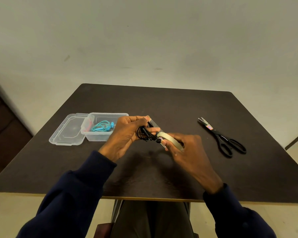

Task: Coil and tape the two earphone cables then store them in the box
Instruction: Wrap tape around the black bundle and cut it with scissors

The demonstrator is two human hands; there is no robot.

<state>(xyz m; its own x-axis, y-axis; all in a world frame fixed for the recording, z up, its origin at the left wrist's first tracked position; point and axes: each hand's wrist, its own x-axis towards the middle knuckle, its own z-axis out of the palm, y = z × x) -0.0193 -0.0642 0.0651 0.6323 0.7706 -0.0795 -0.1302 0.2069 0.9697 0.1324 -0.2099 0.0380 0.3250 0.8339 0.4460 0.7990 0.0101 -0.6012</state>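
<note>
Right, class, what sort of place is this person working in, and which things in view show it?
Probably a plain indoor room, perhaps at home: a dark table stands before a bare wall, with a box and scissors on it.

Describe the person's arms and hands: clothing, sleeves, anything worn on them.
Both arms are covered by long dark navy sleeves, the left sleeve and the right sleeve, of soft fabric that ends in cuffs at the wrists. The left hand and the right hand are bare: no gloves, and no ring, watch or bracelet shows.
</note>
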